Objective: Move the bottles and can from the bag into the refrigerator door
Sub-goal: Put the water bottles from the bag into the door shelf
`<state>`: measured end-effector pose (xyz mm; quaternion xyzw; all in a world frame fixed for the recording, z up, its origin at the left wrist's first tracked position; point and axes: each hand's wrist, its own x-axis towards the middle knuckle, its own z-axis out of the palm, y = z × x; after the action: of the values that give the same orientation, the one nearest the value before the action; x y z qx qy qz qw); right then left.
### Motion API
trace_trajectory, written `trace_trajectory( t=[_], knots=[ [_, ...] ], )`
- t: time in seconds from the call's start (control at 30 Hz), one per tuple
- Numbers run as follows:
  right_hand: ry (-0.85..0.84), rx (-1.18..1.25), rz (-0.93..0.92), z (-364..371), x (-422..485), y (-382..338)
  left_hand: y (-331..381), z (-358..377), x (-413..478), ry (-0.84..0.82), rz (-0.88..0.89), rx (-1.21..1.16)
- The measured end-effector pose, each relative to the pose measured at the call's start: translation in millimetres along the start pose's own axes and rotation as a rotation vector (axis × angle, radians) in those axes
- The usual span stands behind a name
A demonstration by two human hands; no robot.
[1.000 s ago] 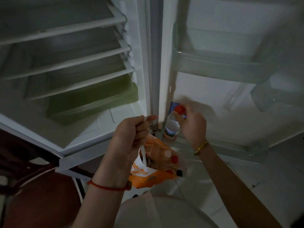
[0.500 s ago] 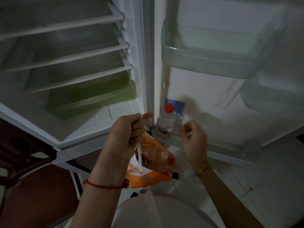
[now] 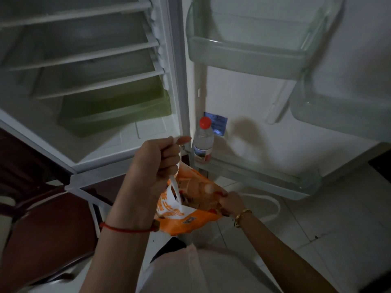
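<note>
The bottles (image 3: 208,188) left in the bag were seen only dimly, as a pale round top and bits of red inside the orange bag (image 3: 184,218). The bag was held up by its white handle (image 3: 174,187), which was gripped tight in the fist of the left hand (image 3: 156,163). The right hand (image 3: 231,203) was placed at the right side of the bag's mouth, and its fingers (image 3: 221,197) were pushed in among the tops. It could not be told if they were closed on a bottle or only touching one.

The tops seemed to be pointed up, so a straight pull up and out along a bottle's length was judged to be needed.

One clear water bottle (image 3: 203,142) with a red cap was stood upright at the left end of the low door shelf (image 3: 264,176), just beyond the bag. The bare part of that shelf was spread out to its right, far and right of the right hand, which was judged the nearer hand for the job.
</note>
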<state>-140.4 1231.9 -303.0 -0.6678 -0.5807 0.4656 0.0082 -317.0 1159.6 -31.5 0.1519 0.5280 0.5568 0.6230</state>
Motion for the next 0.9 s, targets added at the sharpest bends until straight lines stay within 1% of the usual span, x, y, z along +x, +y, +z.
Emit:
trace_trajectory(
  t=[0.07,0.23,0.3,0.4,0.5,0.57,0.67,0.77,0.9],
  knots=[
    [0.026,0.157,0.013,5,2,1,-4,0,-2,0.007,0.001,-0.001],
    [0.105,0.375,0.032,15,-3,0,-5,-5,-7,-0.007,0.0,0.013],
    [0.162,0.393,0.022,17,-7,-2,-2,-10,-7,-0.007,-0.001,-0.011],
    [0.249,0.338,-0.003,18,-20,-12,7,-21,-5,0.016,0.017,-0.076],
    [0.368,0.181,-0.107,15,-34,-22,14,-31,-6,0.031,0.017,-0.133],
    [0.422,0.187,-0.199,8,-44,-28,19,-34,-7,0.029,0.02,-0.152],
    [0.501,0.272,-0.332,-15,-67,-43,22,-32,-6,0.003,0.012,-0.152],
    [0.622,0.183,-0.5,-44,-87,-61,20,-27,-1,-0.023,0.007,-0.135],
    [0.808,0.139,-0.605,-82,-108,-78,11,-20,6,-0.019,-0.002,-0.097]
  ],
)
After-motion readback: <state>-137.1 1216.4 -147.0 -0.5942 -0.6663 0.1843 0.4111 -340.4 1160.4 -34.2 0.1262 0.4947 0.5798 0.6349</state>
